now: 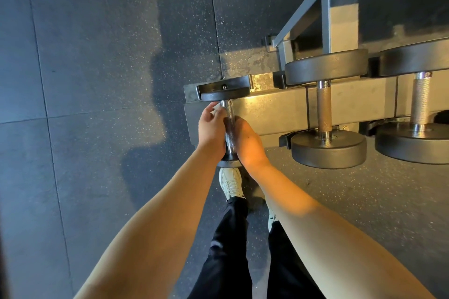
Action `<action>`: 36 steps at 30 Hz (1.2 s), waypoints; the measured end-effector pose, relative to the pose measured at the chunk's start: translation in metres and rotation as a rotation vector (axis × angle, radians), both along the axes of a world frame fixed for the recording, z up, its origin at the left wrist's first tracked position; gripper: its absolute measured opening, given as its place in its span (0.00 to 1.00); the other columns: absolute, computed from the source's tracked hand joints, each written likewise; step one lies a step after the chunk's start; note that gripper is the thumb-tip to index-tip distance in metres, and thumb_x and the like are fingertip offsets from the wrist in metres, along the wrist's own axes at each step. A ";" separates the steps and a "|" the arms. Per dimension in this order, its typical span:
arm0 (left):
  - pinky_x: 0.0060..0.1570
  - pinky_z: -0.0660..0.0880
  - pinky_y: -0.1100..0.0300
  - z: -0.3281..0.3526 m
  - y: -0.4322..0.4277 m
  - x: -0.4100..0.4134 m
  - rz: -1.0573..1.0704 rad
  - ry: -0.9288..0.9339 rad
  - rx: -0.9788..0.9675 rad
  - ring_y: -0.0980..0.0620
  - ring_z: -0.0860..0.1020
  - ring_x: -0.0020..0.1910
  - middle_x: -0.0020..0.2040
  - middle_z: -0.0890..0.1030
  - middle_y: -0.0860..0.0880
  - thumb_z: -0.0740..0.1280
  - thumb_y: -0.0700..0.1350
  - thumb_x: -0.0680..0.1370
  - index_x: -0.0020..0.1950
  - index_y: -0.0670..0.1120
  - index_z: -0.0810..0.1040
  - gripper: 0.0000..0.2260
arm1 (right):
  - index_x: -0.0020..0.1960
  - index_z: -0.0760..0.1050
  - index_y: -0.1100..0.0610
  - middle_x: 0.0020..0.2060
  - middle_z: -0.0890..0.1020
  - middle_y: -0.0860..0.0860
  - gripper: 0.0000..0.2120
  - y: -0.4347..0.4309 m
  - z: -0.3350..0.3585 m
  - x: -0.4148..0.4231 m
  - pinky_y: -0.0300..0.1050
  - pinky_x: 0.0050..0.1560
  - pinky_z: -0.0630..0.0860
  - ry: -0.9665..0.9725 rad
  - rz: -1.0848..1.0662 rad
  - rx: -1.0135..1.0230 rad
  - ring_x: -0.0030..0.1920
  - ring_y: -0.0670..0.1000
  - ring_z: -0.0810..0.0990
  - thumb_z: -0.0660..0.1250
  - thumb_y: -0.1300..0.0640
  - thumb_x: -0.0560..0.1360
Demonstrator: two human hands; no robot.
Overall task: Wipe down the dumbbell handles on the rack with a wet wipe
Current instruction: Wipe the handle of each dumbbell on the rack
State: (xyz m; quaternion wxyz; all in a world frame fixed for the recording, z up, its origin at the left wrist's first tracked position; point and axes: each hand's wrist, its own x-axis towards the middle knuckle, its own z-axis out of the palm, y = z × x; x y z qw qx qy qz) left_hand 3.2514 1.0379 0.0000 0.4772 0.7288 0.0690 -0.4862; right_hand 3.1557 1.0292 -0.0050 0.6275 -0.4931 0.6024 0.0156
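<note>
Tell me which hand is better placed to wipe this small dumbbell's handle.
Left, probably. The left hand pinches what looks like the wet wipe against the dumbbell handle, while the right hand just grips it closer to you.

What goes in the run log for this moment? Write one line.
left hand: grips white wet wipe against knurled chrome dumbbell handle | right hand: holds that handle

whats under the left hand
A white edge of the wipe shows under the left hand, beside the handle. The hand covers the rest of it.
</note>
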 end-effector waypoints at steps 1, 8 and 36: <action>0.41 0.77 0.67 0.000 0.003 -0.005 -0.055 -0.052 0.026 0.58 0.80 0.45 0.49 0.82 0.51 0.63 0.45 0.83 0.64 0.47 0.78 0.10 | 0.60 0.77 0.46 0.55 0.83 0.51 0.16 -0.002 -0.005 0.000 0.63 0.68 0.68 -0.014 -0.061 0.042 0.60 0.56 0.78 0.54 0.44 0.81; 0.49 0.81 0.61 0.008 0.042 -0.019 -0.154 -0.175 0.124 0.55 0.84 0.49 0.49 0.85 0.54 0.69 0.46 0.80 0.55 0.53 0.84 0.06 | 0.55 0.69 0.41 0.55 0.70 0.49 0.11 0.007 0.009 -0.007 0.50 0.60 0.77 -0.125 -0.233 -0.240 0.55 0.53 0.75 0.66 0.56 0.80; 0.47 0.74 0.57 -0.016 0.067 -0.043 -0.410 -0.340 0.124 0.55 0.79 0.49 0.52 0.81 0.53 0.54 0.42 0.85 0.71 0.54 0.72 0.17 | 0.47 0.84 0.59 0.42 0.84 0.55 0.15 -0.003 -0.010 -0.009 0.40 0.43 0.72 0.205 0.108 -0.230 0.42 0.52 0.79 0.60 0.70 0.78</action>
